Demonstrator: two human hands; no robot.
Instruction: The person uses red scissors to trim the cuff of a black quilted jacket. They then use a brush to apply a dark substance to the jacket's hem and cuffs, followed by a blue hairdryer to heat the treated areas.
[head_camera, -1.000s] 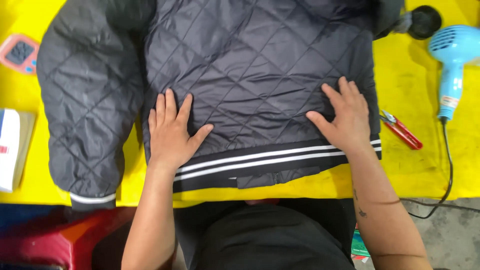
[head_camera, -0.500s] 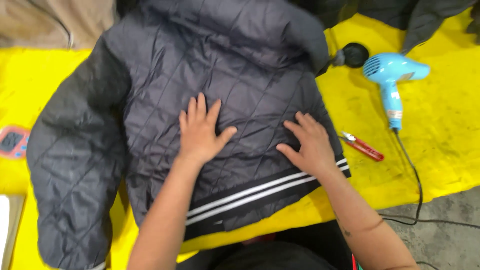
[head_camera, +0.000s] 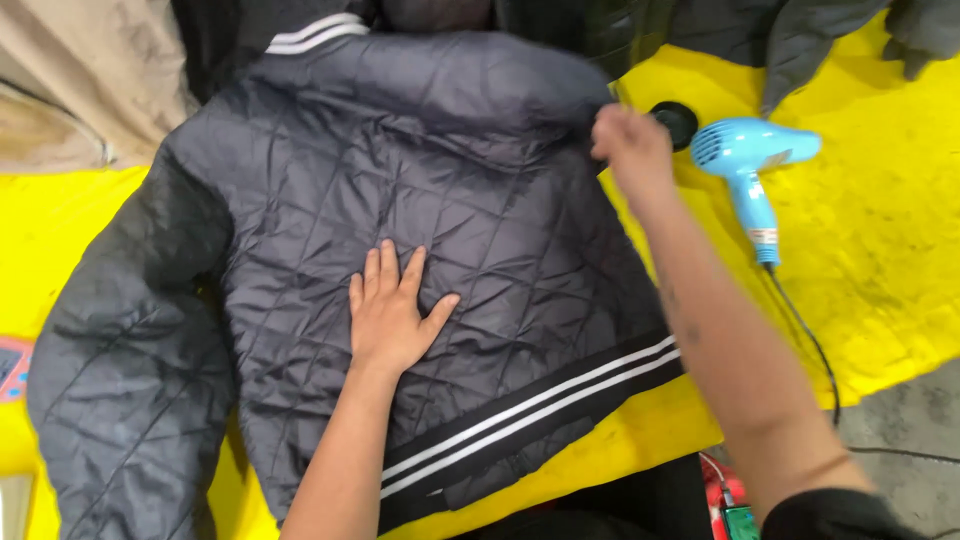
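Your left hand (head_camera: 392, 315) lies flat with open fingers on the back of the dark quilted jacket (head_camera: 420, 230), which is spread on the yellow counter (head_camera: 880, 280). Your right hand (head_camera: 630, 145) is at the jacket's right shoulder edge; its grip there is blurred, so I cannot tell it. A blue hair dryer (head_camera: 752, 160) lies just beside this hand.

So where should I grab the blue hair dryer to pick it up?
Probably by its handle, coming from the right. The blue hair dryer lies flat on the yellow table cover, handle pointing toward the person with bare cover on that side. The right hand and the jacket crowd the left, and the cord trails from the handle's end.
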